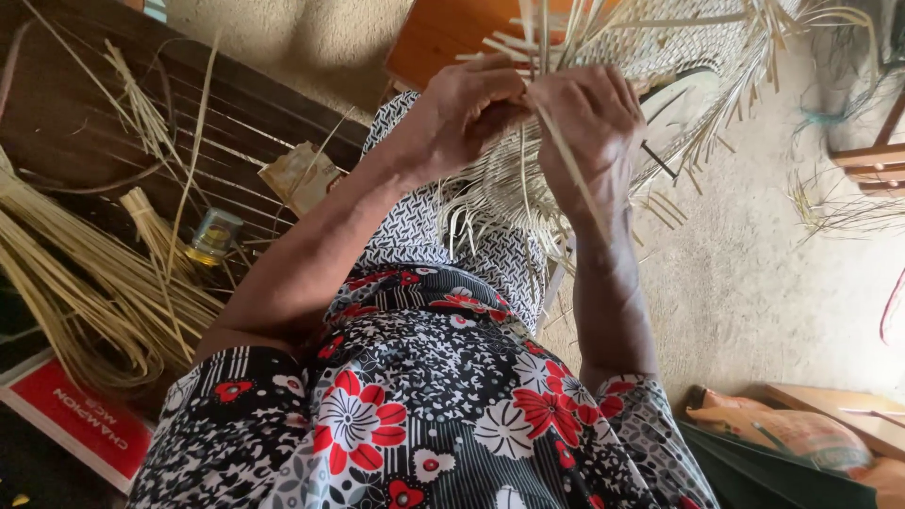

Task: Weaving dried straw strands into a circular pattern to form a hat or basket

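Left hand: my left hand [471, 104] is curled tight, fingers pinched on the pale strands at the near edge of the woven basket [603, 57].
Right hand: my right hand [589, 127] is closed too, gripping a long flat strip [575, 174] that runs down across my wrist; the two hands touch knuckle to knuckle.
Woven basket: it sits high in front of me, above my lap, half woven, its loose ends [754, 66] fanning out past the rim on every side.
Edge under my hands: unwoven strands [490, 203] hang down from the rim onto my patterned dress [424, 377].
Left side: a dark wooden bench [85, 113] runs close to my left elbow, with bundles of cane strips [85, 283] lying on it and curving off its near edge.
Small items there: a little glass bottle [215, 236] stands among the strips, a crumpled paper packet [302, 174] just beyond it, both near my forearm.
Near corner: a red printed card [80, 419] lies at the bench's low edge.
Right side: the bare sandy floor [754, 273] gives open room beside my right arm.
Far right edge: loose fibres [839, 207] lie by a wooden frame [872, 160].
Bottom right: a filled sack [792, 434] lies against a wooden board [848, 405], well apart from my hands.
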